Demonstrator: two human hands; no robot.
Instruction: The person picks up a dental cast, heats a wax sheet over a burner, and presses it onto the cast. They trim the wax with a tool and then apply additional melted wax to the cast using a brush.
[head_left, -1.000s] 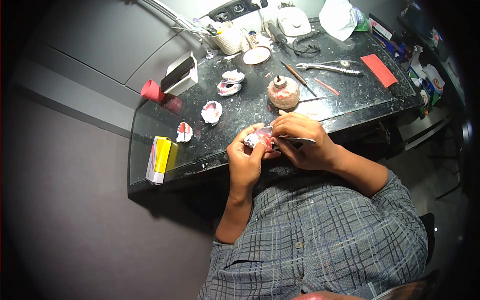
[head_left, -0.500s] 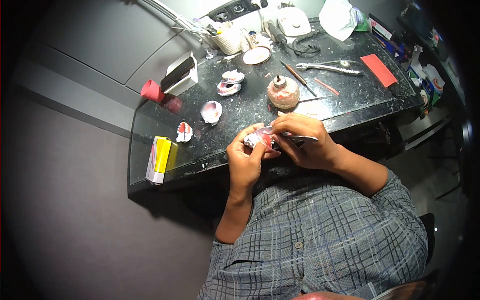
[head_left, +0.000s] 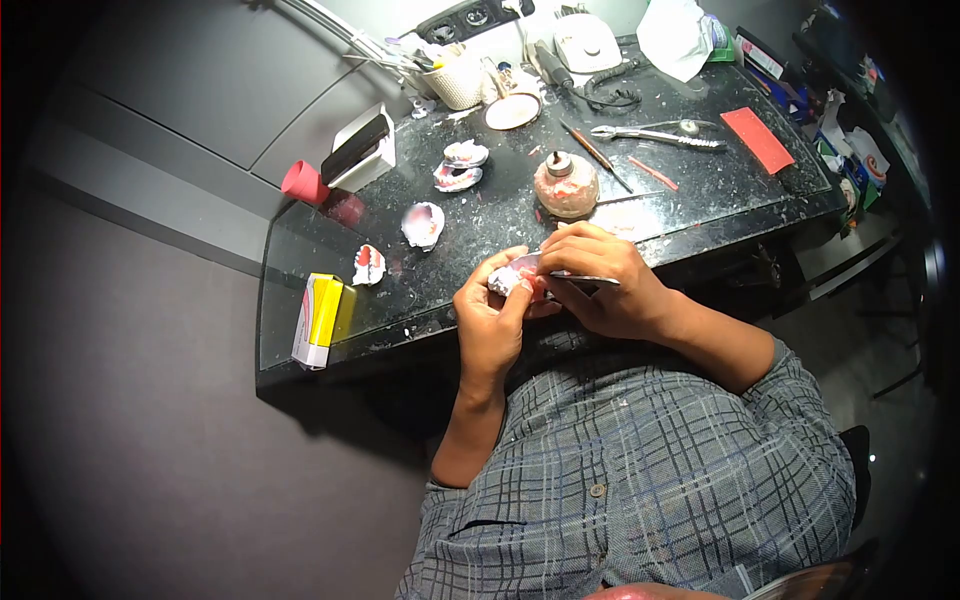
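My left hand (head_left: 492, 313) is wrapped round a white and pink dental model (head_left: 508, 281), held just past the table's front edge. Close beside it, my right hand (head_left: 600, 275) grips a thin metal tool (head_left: 585, 279), whose working end is hidden between the fingers and the model. Beyond my hands stands a round glass burner (head_left: 567, 184) smeared with pink wax. To the left lie a white cast (head_left: 423, 226), a small model with pink and white teeth (head_left: 369, 264) and a further pair of models (head_left: 461, 166).
A yellow and white box (head_left: 319, 320) sits at the left edge. Farther back are a red cup (head_left: 304, 182), a brush holder (head_left: 455, 83), a brown-handled tool (head_left: 597, 156), metal pliers (head_left: 660, 136) and a red wax sheet (head_left: 758, 141).
My right hand has shifted slightly left and tilted with the metal tool, which now appears narrower. My left hand and the model have barely moved.
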